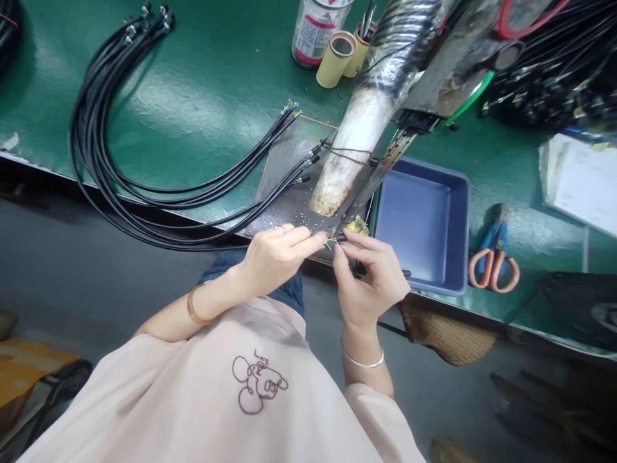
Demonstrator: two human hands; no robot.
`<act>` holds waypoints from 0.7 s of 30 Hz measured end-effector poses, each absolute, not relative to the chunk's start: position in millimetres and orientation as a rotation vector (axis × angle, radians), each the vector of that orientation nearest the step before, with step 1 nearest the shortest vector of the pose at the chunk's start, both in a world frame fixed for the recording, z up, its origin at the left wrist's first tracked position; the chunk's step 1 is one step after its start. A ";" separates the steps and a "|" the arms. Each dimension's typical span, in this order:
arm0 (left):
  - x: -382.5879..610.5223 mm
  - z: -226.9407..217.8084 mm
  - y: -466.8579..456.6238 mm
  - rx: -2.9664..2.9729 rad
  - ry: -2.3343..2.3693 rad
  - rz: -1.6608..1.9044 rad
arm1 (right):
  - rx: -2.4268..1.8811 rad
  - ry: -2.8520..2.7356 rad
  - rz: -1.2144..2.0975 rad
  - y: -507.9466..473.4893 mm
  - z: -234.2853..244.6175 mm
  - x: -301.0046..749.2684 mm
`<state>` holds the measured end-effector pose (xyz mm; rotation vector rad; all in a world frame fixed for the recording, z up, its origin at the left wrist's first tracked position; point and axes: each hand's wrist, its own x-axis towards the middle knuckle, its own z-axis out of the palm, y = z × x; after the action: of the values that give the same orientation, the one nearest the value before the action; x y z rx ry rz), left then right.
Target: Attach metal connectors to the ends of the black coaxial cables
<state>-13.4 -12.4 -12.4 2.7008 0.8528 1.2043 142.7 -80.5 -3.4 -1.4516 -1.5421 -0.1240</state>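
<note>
At the front edge of the bench my left hand (279,254) is closed on a black cable, whose thin coloured wires (330,243) stick out past the fingertips. Facing it, my right hand (369,267) pinches a small black piece (341,238) against those wire ends; its exact kind is too small to tell. Just above the fingers is the lower end of a mounted soldering iron (371,183), its tip partly hidden. A yellow sponge-like lump (357,225) lies behind my right fingers. Several black cables (99,128) with stripped coloured ends curve across the bench at left.
A hose wrapped in clear film (342,154) hangs over the dark work plate (284,161). Right of it are a blue tray (460,225), orange-handled cutters (494,267) and papers (583,183). Cardboard tubes (336,59) and a can (315,32) stand behind; more cables (544,83) lie far right.
</note>
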 end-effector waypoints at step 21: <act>-15.3 -9.2 -10.6 2.646 0.815 1.192 | -1.470 -1.660 -0.255 -81.1 6.4 140.3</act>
<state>-15.3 -10.6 -9.2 2.6457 0.8147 1.1917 140.3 -81.1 6.4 -1.4697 -1.6596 -0.2547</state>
